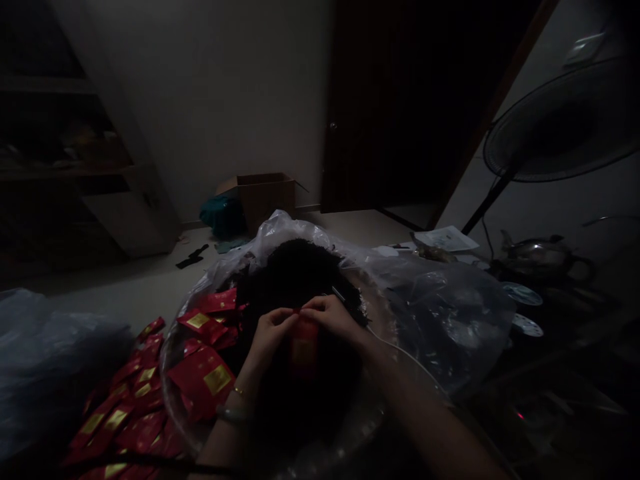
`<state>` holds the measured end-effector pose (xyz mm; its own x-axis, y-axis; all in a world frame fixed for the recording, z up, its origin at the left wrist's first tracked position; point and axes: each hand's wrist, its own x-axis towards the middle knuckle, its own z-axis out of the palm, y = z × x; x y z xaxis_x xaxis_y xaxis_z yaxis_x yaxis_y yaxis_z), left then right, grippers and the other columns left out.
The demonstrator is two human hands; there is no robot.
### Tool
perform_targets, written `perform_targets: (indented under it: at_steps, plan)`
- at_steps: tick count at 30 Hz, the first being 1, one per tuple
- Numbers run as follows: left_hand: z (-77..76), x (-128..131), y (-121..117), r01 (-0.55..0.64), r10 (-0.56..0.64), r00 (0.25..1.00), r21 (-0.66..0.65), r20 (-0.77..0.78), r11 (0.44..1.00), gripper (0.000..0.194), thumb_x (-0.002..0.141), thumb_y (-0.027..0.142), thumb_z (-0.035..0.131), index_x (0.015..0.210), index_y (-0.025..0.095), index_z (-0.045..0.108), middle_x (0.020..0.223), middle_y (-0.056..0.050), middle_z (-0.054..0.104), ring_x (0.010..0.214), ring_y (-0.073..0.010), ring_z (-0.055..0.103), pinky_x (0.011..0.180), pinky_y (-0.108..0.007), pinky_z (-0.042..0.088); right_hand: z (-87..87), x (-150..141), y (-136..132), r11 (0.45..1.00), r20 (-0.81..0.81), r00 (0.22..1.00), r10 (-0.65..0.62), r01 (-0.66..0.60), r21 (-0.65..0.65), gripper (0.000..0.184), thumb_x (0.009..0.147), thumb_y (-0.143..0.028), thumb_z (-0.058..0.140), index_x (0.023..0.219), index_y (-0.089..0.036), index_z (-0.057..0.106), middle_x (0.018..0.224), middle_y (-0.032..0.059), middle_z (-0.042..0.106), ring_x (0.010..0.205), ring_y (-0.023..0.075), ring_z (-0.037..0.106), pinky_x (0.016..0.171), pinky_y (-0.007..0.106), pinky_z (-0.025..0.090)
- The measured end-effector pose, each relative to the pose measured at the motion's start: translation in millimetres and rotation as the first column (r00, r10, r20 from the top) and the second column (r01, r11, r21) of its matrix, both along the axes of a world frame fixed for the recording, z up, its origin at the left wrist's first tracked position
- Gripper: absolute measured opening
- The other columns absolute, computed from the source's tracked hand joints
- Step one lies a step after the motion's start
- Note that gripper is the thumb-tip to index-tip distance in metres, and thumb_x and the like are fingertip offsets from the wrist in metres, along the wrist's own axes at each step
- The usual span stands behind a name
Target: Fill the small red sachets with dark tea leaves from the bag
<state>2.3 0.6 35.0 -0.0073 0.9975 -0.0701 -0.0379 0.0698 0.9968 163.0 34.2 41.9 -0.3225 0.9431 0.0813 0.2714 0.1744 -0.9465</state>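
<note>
Both hands pinch the top edge of a small red packet (304,350) with a gold label, held upright in front of me. My left hand (270,331) is closed on its left corner, and my right hand (333,315) grips the right corner. Behind and below the packet lies a heap of dark loose material (300,267), perhaps tea leaves, in a large round container lined with clear plastic (280,223). A slim metallic thing (338,293) lies on the heap near my right hand. Several red packets with gold labels (203,380) rest inside the container's left side.
More red packets (130,417) are piled left of the container, near a clear plastic bag (55,360). Plastic sheeting (445,320) spreads to the right. A kettle (540,257) and a standing fan (560,123) are at the right; a cardboard box (267,200) stands by the wall. The room is dim.
</note>
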Motion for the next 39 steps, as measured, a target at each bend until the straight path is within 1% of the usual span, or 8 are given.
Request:
perform_targets:
  at_steps: [8, 13, 15, 20, 27, 33, 36, 39]
  plan:
    - [-2.8, 0.1, -0.4, -0.020, 0.021, 1.000, -0.059, 0.022, 0.998, 0.027, 0.053, 0.034, 0.072, 0.070, 0.013, 0.068, 0.062, -0.001, 0.066, 0.057, -0.0133, 0.057, 0.056, -0.023, 0.042, -0.7, 2.0, 0.2, 0.994, 0.009, 0.997, 0.080, -0.079, -0.075, 0.023, 0.066, -0.028, 0.066, 0.083, -0.015, 0.074, 0.081, 0.0044, 0.073, 0.078, 0.0195, 0.065, 0.070, 0.028, 0.048]
    - [-9.2, 1.3, 0.5, -0.029, 0.031, 0.999, -0.032, 0.044, 0.999, 0.031, 0.055, 0.039, 0.074, 0.070, 0.013, 0.067, 0.064, 0.000, 0.065, 0.058, -0.0124, 0.057, 0.056, -0.021, 0.042, -4.7, 2.9, 1.4, 0.998, 0.025, 1.000, 0.016, -0.015, -0.057, 0.020, 0.066, -0.030, 0.067, 0.075, -0.014, 0.074, 0.070, 0.0038, 0.071, 0.068, 0.0175, 0.063, 0.063, 0.026, 0.046]
    - [-11.4, 2.1, 0.0, 0.014, -0.012, 0.998, -0.045, 0.064, 0.999, 0.034, 0.056, 0.042, 0.075, 0.072, 0.013, 0.066, 0.066, -0.001, 0.065, 0.058, -0.0127, 0.058, 0.055, -0.022, 0.042, -4.6, 3.1, 1.1, 1.000, 0.022, 1.000, 0.006, -0.006, -0.024, 0.019, 0.066, -0.031, 0.068, 0.074, -0.015, 0.074, 0.069, 0.0033, 0.071, 0.067, 0.0174, 0.063, 0.063, 0.026, 0.046]
    - [-17.5, 4.8, -4.4, 0.289, -0.258, 0.947, -0.162, 0.191, 0.943, 0.041, 0.054, 0.037, 0.081, 0.081, 0.010, 0.068, 0.071, -0.005, 0.069, 0.060, -0.0152, 0.062, 0.060, -0.025, 0.046, 0.9, 2.6, -1.7, 1.000, 0.025, 0.999, 0.023, -0.023, -0.010, 0.016, 0.066, -0.028, 0.067, 0.074, -0.015, 0.074, 0.071, 0.0034, 0.072, 0.068, 0.0178, 0.063, 0.063, 0.026, 0.047]
    - [-20.0, 9.2, -8.0, 0.298, -0.257, 0.946, -0.221, 0.199, 0.929, 0.037, 0.047, 0.031, 0.084, 0.072, 0.009, 0.069, 0.063, -0.004, 0.069, 0.055, -0.0157, 0.062, 0.060, -0.026, 0.047, -1.0, -5.5, -6.1, 0.998, 0.049, 0.996, 0.069, -0.069, 0.009, 0.020, 0.071, -0.029, 0.065, 0.083, -0.016, 0.074, 0.083, 0.0045, 0.073, 0.077, 0.0191, 0.065, 0.071, 0.028, 0.049]
    - [-24.1, 9.8, -5.6, 0.292, -0.272, 0.955, -0.224, 0.116, 0.930, 0.034, 0.046, 0.029, 0.084, 0.069, 0.009, 0.069, 0.060, -0.003, 0.068, 0.054, -0.0156, 0.062, 0.058, -0.026, 0.046, -9.6, -10.7, -4.1, 0.984, 0.114, 0.991, 0.073, -0.091, 0.156, 0.014, 0.074, -0.030, 0.066, 0.071, -0.019, 0.074, 0.074, 0.0020, 0.071, 0.071, 0.0160, 0.063, 0.064, 0.024, 0.046]
    - [-25.1, 8.0, -4.0, 0.279, -0.259, 0.959, -0.235, 0.112, 0.931, 0.037, 0.046, 0.032, 0.084, 0.072, 0.009, 0.070, 0.062, -0.004, 0.069, 0.055, -0.0162, 0.063, 0.058, -0.026, 0.047, -12.0, 4.5, 10.9, 0.982, 0.165, 0.986, -0.008, -0.023, 0.185, 0.022, 0.080, -0.036, 0.061, 0.078, -0.018, 0.073, 0.078, 0.0030, 0.072, 0.073, 0.0171, 0.064, 0.066, 0.025, 0.046]
    - [-21.5, 6.2, -3.3, 0.209, -0.185, 0.975, -0.219, 0.125, 0.953, 0.040, 0.047, 0.035, 0.084, 0.074, 0.010, 0.069, 0.064, -0.005, 0.070, 0.056, -0.0170, 0.064, 0.058, -0.026, 0.048, -21.2, 34.2, 32.2, 0.956, 0.358, 0.905, -0.229, 0.139, 0.259, 0.025, 0.086, -0.034, 0.054, 0.096, -0.017, 0.070, 0.099, 0.0076, 0.070, 0.093, 0.0202, 0.063, 0.080, 0.028, 0.044]
